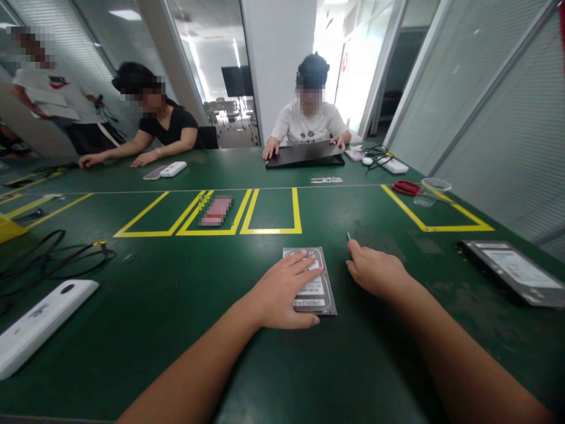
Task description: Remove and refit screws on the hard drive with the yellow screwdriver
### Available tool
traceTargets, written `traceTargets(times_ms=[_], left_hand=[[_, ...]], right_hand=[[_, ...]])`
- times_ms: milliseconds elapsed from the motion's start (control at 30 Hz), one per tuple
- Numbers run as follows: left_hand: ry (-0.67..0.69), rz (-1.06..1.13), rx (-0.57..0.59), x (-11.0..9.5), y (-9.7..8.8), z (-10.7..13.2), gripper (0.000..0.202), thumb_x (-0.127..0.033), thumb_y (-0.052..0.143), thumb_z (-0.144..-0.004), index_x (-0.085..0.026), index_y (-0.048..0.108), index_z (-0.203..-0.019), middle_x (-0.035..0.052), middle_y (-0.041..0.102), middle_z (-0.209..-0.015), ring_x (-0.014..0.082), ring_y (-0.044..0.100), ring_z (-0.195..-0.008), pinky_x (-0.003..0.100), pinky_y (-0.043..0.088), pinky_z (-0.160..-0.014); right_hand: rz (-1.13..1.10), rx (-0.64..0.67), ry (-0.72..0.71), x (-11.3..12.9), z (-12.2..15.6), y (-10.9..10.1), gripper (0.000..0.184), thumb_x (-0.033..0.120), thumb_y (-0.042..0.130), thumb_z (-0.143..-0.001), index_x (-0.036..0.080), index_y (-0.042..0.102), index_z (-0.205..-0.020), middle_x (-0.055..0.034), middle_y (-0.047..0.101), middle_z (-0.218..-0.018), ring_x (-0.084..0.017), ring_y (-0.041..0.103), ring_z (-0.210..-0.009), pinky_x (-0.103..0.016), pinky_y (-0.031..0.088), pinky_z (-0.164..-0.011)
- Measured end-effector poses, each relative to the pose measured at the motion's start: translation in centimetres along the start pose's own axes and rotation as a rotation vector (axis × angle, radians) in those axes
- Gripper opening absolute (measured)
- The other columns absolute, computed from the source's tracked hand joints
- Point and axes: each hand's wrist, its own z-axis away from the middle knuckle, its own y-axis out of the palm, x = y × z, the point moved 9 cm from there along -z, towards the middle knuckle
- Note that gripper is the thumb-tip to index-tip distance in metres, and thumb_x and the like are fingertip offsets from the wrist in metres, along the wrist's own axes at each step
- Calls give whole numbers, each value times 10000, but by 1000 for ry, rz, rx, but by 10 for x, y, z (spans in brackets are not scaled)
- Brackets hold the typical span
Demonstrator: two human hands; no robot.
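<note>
A hard drive (pixel 326 294) lies flat on the green table, its label partly covered by my left hand (pixel 282 288). That hand rests on the drive with fingers spread and the thumb along its near edge. Just right of the drive, my right hand (pixel 375 268) is closed round a thin metal tool (pixel 348 236). Only the tool's short silvery tip shows; the rest is hidden in the fingers, so I cannot tell its exact kind.
At right sits a bigger metal-cased drive (pixel 514 271). A white power bank (pixel 46 324) and black cables (pixel 57 253) occupy the left. Yellow tape outlines (pixel 271 231) surround a pinkish blurred object (pixel 217 211). Red-handled scissors (pixel 406 188) lie by a clear cup (pixel 435 189). People work opposite.
</note>
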Motion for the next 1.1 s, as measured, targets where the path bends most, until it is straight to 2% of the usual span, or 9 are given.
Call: traceTargets(times_ms=[200,567,733,900,1100], left_hand=[[-3,28,-23,8,2,-2,972,-682,684,-709,-183,411,-1497,128,305,-1594,319,247,-1490,495,191,-1221],[-22,42,-25,13,5,-5,998,-695,679,-707,-178,392,-1510,136,290,-1598,311,229,-1497,496,172,-1225],[-21,57,-36,14,5,-5,991,-704,670,-713,-193,386,-1513,123,281,-1604,316,216,-1500,511,167,-1223],[-13,79,-34,16,5,-5,989,-723,661,-711,-196,398,-1505,115,294,-1601,317,221,-1498,508,171,-1221],[-15,88,-26,17,1,-6,982,-736,650,-709,-220,401,-1505,104,310,-1596,323,255,-1486,510,201,-1209]], right_hand=[[-3,-21,42,-2,0,0,447,401,376,-985,180,349,-1372,-159,598,-1179,-339,649,-1050,-448,509,-813],[4,-12,91,-8,0,-6,428,436,378,-984,197,384,-1339,-155,587,-1154,-324,648,-1024,-438,505,-799],[12,1,73,-18,0,-13,375,479,387,-971,210,467,-1219,-123,620,-1113,-310,644,-1020,-429,501,-806],[60,5,115,-53,-6,-20,398,511,359,-975,187,539,-1118,-140,605,-1200,-328,607,-1100,-438,491,-836],[120,78,240,-123,-17,-7,275,373,444,-956,152,608,-944,-160,643,-1107,-311,632,-1039,-385,467,-789]])
